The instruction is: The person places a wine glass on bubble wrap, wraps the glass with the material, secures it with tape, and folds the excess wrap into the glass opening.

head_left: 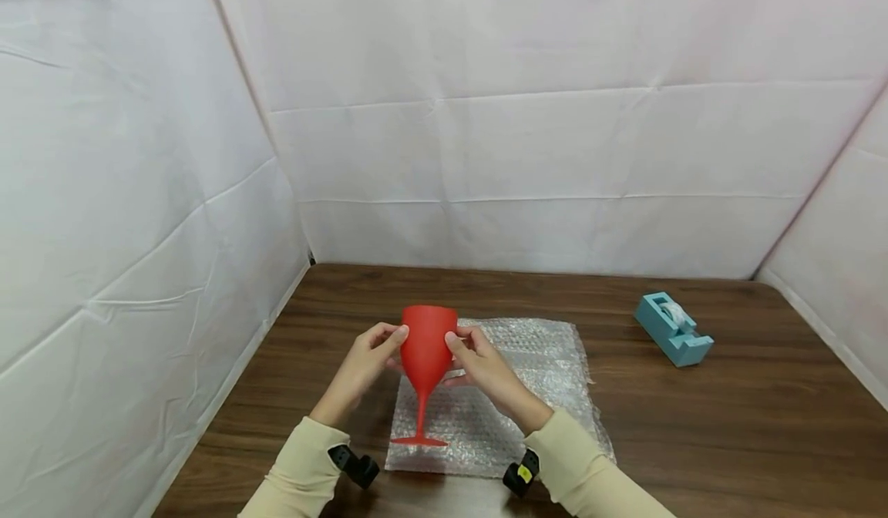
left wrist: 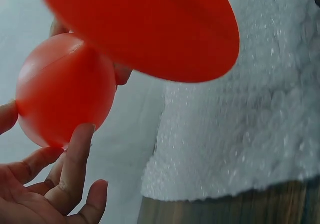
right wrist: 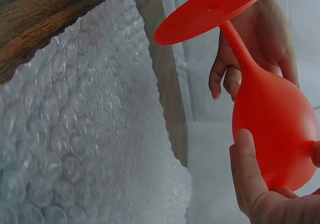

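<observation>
Red Goblet Held Two-Handed Over Bubble Wrap

The red goblet (head_left: 428, 344) is located near the left portion of the bubble wrap (head_left: 541, 387), raised above it. Orientation: bowl uppermost, stem and foot below. In the right wrist view, the underside of the foot is exposed.

Left grip (head_left: 368, 356): grasping the goblet. The thumb bears on the left side of the bowl; the fingers extend around its far side.

Right grip (head_left: 489, 371): grasping the goblet. The thumb bears on the right side of the bowl; the fingers reach behind it. The stem is untouched by either thumb.

The bubble wrap lies flat on the dark wood-grain bench (head_left: 728, 441), with its near edge close to the two cuffs. A teal tape dispenser (head_left: 661, 334) carrying a tape roll (head_left: 673, 314) stands at the right, farther from the person and well apart from the wrap.

White sheeting (head_left: 541, 148) bounds the bench at the left, far and right sides. Each cream sleeve (head_left: 590, 464) has a black wrist unit (head_left: 357, 468) at its cuff.
</observation>
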### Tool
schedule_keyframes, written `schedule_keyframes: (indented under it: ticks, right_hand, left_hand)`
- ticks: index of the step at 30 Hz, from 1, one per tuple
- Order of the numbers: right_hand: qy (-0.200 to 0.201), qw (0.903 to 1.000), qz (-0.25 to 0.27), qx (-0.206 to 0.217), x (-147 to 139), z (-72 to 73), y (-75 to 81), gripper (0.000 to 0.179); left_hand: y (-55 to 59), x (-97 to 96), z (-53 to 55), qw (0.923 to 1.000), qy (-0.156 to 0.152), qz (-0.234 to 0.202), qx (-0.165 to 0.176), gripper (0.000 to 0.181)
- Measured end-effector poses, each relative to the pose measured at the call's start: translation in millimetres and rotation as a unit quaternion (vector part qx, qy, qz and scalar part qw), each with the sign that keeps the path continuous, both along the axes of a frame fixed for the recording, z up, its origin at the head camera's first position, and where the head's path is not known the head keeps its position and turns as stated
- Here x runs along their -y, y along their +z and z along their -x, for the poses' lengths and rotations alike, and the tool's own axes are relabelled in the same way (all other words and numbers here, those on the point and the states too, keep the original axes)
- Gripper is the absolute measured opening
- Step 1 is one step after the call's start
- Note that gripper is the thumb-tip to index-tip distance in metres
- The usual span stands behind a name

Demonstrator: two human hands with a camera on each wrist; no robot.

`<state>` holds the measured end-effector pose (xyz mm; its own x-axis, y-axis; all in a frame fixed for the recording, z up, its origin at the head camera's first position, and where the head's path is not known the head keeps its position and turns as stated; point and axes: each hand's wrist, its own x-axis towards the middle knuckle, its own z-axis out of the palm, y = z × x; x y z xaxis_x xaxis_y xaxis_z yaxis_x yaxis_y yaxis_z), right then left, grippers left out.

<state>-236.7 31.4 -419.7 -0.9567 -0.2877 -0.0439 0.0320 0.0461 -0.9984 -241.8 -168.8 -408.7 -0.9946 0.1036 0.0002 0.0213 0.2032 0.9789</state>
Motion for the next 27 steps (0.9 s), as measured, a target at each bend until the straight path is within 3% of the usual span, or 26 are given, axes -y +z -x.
schedule_keyframes:
  ticks: [18,27]
  right_hand:
    - [0.005,0.9999,-0.012,0.008,14.2,8.5,-19.7,0.055]
    - [0.003,0.9992,-0.034,0.020,17.4,13.5,-30.4,0.052]
  left_hand:
    - [-14.8,14.4,6.0,0.9993,0.004,0.006,0.036,0.047]
    - [-28.3,17.2,13.5,0.9987,0.008,0.015,0.048,0.047]
